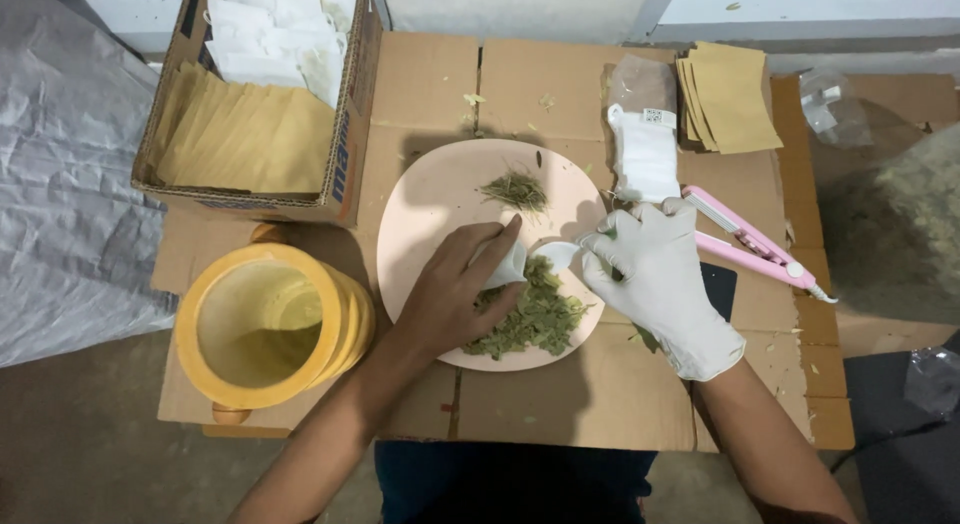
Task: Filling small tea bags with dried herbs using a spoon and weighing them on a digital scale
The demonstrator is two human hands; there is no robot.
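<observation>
One pink plate (430, 199), two heaps of dried leaves (530, 319), one yellow tub (270, 329), one cardboard box (345, 154), one pink sealer (750, 242), one loose stack of brown envelopes (730, 99).

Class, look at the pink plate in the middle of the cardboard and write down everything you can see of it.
The pink plate is round, pale and matte, probably plastic, lying flat on the cardboard sheet. A small heap of dried green strands sits near its far edge, and a larger pile of dried green leaves covers its near side. The bare left hand rests over it, holding a small white cup; the gloved right hand brings a white spoon over its right edge.
</observation>
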